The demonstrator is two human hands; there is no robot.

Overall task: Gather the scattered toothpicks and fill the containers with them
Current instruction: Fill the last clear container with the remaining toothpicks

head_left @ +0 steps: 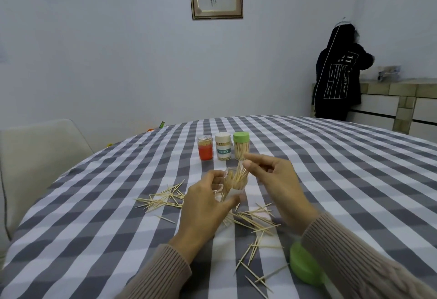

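Clear container (233, 186) is off the cloth, tilted mouth toward my right, toothpick bundle (237, 177) fanning out the top — I read the tilt as making feeding easier. Left hand (204, 206) is wrapped round its body, wrist low. Right hand (275, 180) hovers at the mouth, thumb and forefinger nearly pinched, nothing visibly between them. Loose toothpicks (256, 224) litter the checked tablecloth (94, 227); green lid (305, 266) sits by my right sleeve; three filled jars (223, 146) stand behind
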